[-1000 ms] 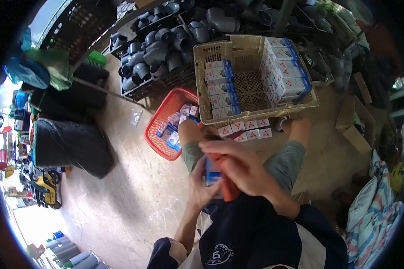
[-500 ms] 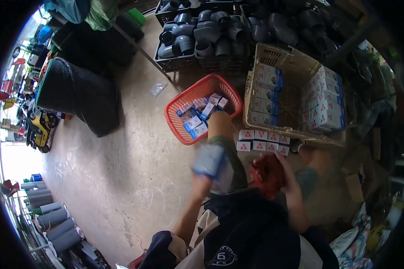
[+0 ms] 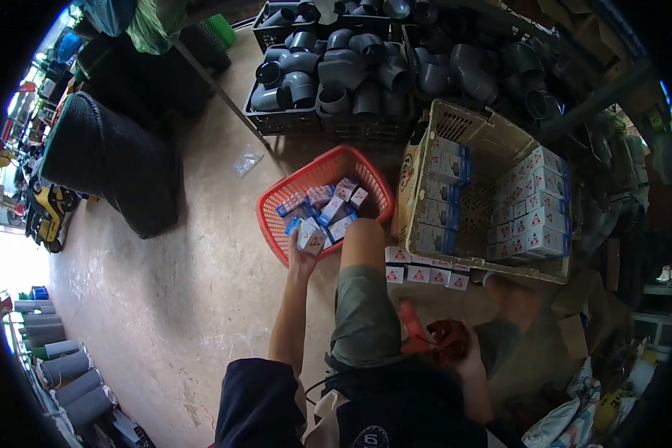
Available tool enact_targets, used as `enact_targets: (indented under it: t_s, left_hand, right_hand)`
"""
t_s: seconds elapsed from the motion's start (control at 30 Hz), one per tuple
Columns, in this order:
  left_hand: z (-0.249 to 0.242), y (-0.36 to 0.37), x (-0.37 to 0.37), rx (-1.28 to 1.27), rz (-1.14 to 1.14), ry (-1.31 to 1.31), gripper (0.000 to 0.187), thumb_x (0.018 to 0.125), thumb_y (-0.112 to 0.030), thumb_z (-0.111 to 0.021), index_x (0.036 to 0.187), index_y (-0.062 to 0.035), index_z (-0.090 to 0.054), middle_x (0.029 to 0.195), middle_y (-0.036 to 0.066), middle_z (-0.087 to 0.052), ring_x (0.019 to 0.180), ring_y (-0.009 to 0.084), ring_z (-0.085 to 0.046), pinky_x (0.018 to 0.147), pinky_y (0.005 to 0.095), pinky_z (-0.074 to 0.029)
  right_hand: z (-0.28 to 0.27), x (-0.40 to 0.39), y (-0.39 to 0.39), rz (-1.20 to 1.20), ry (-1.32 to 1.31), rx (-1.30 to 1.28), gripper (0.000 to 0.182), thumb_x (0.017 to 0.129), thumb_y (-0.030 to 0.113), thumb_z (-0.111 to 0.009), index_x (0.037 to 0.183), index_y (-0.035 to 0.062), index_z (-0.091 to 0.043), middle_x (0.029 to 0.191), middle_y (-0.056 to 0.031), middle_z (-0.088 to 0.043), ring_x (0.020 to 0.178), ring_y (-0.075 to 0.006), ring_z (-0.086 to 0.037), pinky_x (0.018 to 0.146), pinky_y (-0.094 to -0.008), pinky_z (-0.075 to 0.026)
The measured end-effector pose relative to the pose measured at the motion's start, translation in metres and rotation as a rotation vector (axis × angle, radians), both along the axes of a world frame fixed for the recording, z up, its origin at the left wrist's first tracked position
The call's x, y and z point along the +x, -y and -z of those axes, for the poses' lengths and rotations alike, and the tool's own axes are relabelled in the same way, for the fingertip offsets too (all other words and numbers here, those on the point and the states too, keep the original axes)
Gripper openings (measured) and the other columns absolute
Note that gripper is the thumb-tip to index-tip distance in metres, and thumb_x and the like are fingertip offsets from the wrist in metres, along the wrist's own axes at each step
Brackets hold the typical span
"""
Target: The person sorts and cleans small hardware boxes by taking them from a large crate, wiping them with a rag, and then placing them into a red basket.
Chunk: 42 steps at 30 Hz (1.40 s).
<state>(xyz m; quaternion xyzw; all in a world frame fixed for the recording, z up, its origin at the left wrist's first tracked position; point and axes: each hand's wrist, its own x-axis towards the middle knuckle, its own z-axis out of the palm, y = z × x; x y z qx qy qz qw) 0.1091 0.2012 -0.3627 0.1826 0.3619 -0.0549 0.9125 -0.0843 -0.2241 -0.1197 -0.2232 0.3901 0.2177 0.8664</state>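
My left hand (image 3: 302, 257) reaches to the near side of the red plastic basket (image 3: 263, 216), its fingers around a small white and blue box (image 3: 311, 237). More white and blue boxes (image 3: 340, 225) lie loosely inside the basket. By my right thigh, my right hand (image 3: 470, 358) grips a red, curved tool (image 3: 448, 342) with a darker, brownish part; blur keeps me from making out its exact kind. Beyond that hand, on the floor, stand two rows of small white boxes (image 3: 418, 275) with red triangle marks.
A beige crate (image 3: 476, 261) holding stacked boxes (image 3: 545, 231) stands right of the basket. Black crates (image 3: 284, 121) full of grey pipe fittings (image 3: 299, 88) line the back. Dark mesh rolls (image 3: 112, 164) stand left. A clear plastic bag (image 3: 246, 160) lies on the floor.
My left hand has carried the box from near my lap forward and left into the red basket. My right hand has lowered toward my body with the red tool.
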Motion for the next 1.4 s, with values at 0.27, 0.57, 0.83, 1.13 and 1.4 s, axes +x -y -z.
enact_targets:
  t_s: [0.27, 0.57, 0.83, 1.13, 1.4]
  left_hand:
    - [0.114, 0.035, 0.084, -0.236, -0.126, -0.131, 0.062, 0.100, -0.050, -0.055, 0.144, -0.0078, -0.046, 0.144, 0.020, -0.051, 0.133, 0.0401, -0.050, 0.112, 0.0562, -0.042]
    - [0.021, 0.054, 0.071, 0.615, 0.470, -0.059, 0.061, 0.099, -0.041, -0.061, 0.148, -0.0088, -0.044, 0.135, 0.011, -0.057, 0.119, 0.0285, -0.058, 0.094, 0.0415, -0.051]
    - [-0.089, 0.060, -0.174, 0.977, 0.646, 0.045, 0.047, 0.107, -0.035, -0.048, 0.134, 0.0014, -0.058, 0.125, 0.013, -0.066, 0.118, 0.0220, -0.060, 0.102, 0.0343, -0.045]
    - [-0.163, 0.086, -0.179, 0.590, 0.721, -0.152, 0.072, 0.109, -0.052, -0.025, 0.158, 0.0004, -0.026, 0.160, 0.019, -0.034, 0.144, 0.0300, -0.037, 0.118, 0.0408, -0.031]
    - [-0.330, 0.194, 0.025, 1.451, 0.659, 0.763, 0.041, 0.099, -0.011, -0.056, 0.138, 0.0025, -0.049, 0.134, 0.016, -0.057, 0.124, 0.0240, -0.056, 0.101, 0.0377, -0.048]
  right_hand:
    - [0.038, -0.029, 0.020, -0.032, -0.111, -0.298, 0.045, 0.105, 0.039, -0.046, 0.124, 0.0011, -0.058, 0.114, -0.0169, -0.067, 0.104, -0.0321, -0.066, 0.095, -0.0433, -0.053]
    - [0.055, -0.024, 0.021, -0.203, -0.139, -0.481, 0.045, 0.105, 0.043, -0.048, 0.122, 0.0038, -0.062, 0.111, -0.0124, -0.070, 0.102, -0.0260, -0.068, 0.092, -0.0388, -0.054]
    - [0.084, 0.034, 0.032, -0.584, 0.036, -0.857, 0.042, 0.105, 0.040, -0.050, 0.116, 0.0030, -0.066, 0.109, -0.0095, -0.072, 0.101, -0.0223, -0.069, 0.089, -0.0370, -0.053]
    - [0.100, 0.081, 0.033, -1.464, 0.531, -1.350, 0.042, 0.098, 0.038, -0.052, 0.112, 0.0018, -0.069, 0.109, -0.0264, -0.069, 0.105, -0.0436, -0.066, 0.092, -0.0471, -0.052]
    - [0.101, 0.097, 0.007, -1.353, 0.554, -1.380, 0.044, 0.096, 0.039, -0.053, 0.104, 0.0007, -0.072, 0.103, -0.0242, -0.072, 0.099, -0.0420, -0.070, 0.089, -0.0523, -0.054]
